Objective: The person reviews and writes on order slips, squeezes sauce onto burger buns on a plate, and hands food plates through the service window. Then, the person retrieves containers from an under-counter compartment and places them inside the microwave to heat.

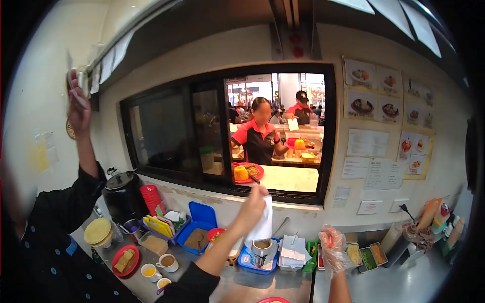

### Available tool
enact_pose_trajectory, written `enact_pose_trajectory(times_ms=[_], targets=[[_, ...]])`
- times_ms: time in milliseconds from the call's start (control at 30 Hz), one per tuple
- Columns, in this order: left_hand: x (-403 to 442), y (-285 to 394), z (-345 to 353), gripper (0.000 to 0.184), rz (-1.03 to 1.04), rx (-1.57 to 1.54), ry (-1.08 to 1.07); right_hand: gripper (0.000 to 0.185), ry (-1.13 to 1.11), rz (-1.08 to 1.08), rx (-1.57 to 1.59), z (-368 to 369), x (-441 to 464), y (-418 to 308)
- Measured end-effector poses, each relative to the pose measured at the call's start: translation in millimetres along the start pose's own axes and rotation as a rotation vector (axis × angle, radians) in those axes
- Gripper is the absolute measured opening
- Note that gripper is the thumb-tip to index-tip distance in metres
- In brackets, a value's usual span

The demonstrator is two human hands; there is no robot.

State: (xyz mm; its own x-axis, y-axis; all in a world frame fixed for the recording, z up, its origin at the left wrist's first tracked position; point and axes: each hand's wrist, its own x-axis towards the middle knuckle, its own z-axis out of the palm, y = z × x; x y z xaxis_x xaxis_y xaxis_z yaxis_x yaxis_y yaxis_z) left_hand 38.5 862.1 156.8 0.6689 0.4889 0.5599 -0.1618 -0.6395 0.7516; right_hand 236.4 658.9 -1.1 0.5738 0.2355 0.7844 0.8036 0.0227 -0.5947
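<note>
My right hand (pixel 334 248), in a clear plastic glove, is raised over a row of small steel containers on the counter. Its fingers are bent together around something small and red, too small to name. Just beside it are a container of pale shreds (pixel 353 254), one of chopped greens (pixel 368 258) and one of mixed bits (pixel 378 253). The rim of a red plate (pixel 273 300) shows at the bottom edge. My left hand is not in view.
A co-worker in a dark coat (pixel 76 267) stands at left, one hand (pixel 80 108) raised with paper, the other (pixel 252 204) holding a white slip (pixel 261 217) mid-counter. Beyond the window, a person (pixel 257 136) holds a plate; another plated meal (pixel 247 172) sits on the ledge. Cups (pixel 166 262) stand left.
</note>
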Motion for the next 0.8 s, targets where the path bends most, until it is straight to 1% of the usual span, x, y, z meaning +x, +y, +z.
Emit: enact_pose_trajectory(times_ms=[33, 67, 100, 133, 167, 200, 233, 267, 300, 333, 367, 400, 433, 467, 500, 533, 567, 633, 667, 700, 733, 800], targets=[[8, 25, -24, 0.030, 0.122, -0.063, 0.063, 0.019, -0.080, 0.105, 0.124, -9, 0, -17], [18, 59, -53, 0.036, 0.290, -0.002, 0.078, 0.021, -0.162, 0.210, 0.244, -18, -1, -33], [32, 85, -80, 0.039, 0.459, -0.011, 0.119, 0.021, -0.161, 0.200, 0.244, -25, -4, -45], [42, 120, -102, 0.040, 0.622, -0.157, 0.174, 0.020, -0.212, 0.172, 0.224, -31, -10, -54], [48, 153, -127, 0.043, 0.665, -0.211, 0.220, 0.020, -0.262, 0.146, 0.203, -37, -15, -65], [67, 176, -154, 0.035, 0.837, -0.155, 0.376, 0.021, -0.317, 0.168, 0.154, -45, -20, -83], [81, 197, -180, 0.023, 0.861, -0.209, 0.410, 0.021, -0.312, 0.163, 0.153, -44, -28, -87], [99, 214, -208, 0.014, 0.802, -0.184, 0.501, 0.018, -0.310, 0.145, 0.168, -45, -42, -86], [117, 227, -232, 0.016, 0.797, -0.145, 0.592, 0.017, -0.308, 0.128, 0.183, -45, -58, -83], [125, 240, -251, 0.023, 0.767, -0.074, 0.617, 0.018, -0.329, 0.155, 0.199, -46, -71, -75], [141, 245, -271, 0.028, 0.791, -0.076, 0.621, 0.018, -0.326, 0.152, 0.195, -50, -84, -70], [154, 250, -287, 0.029, 0.788, -0.157, 0.556, 0.019, -0.373, 0.217, 0.186, -55, -97, -67], [169, 253, -306, 0.030, 0.785, -0.163, 0.519, 0.019, -0.421, 0.283, 0.176, -61, -108, -66], [169, 260, -311, 0.031, 0.739, -0.181, 0.517, 0.019, -0.420, 0.281, 0.167, -69, -117, -68], [169, 266, -314, 0.032, 0.693, -0.200, 0.512, 0.022, -0.483, 0.310, 0.004, -78, -125, -73], [176, 264, -326, 0.034, 0.673, -0.220, 0.459, 0.025, -0.545, 0.344, -0.159, -85, -136, -76], [178, 264, -331, 0.034, 0.670, -0.229, 0.455, 0.025, -0.542, 0.350, -0.166, -89, -150, -74], [180, 266, -340, 0.039, 0.526, 0.022, 0.484, 0.019, -0.331, 0.423, -0.074, -97, -180, -68], [188, 264, -351, 0.038, 0.523, 0.018, 0.482, 0.019, -0.326, 0.430, -0.079, -102, -191, -70], [196, 262, -362, 0.033, 0.573, -0.053, 0.462, 0.019, -0.297, 0.484, -0.058, -107, -201, -73], [202, 262, -368, 0.033, 0.567, -0.040, 0.520, 0.020, -0.265, 0.537, -0.039, -111, -211, -75], [209, 267, -382, 0.030, 0.555, 0.028, 0.639, 0.020, -0.209, 0.517, -0.003, -118, -230, -77]])
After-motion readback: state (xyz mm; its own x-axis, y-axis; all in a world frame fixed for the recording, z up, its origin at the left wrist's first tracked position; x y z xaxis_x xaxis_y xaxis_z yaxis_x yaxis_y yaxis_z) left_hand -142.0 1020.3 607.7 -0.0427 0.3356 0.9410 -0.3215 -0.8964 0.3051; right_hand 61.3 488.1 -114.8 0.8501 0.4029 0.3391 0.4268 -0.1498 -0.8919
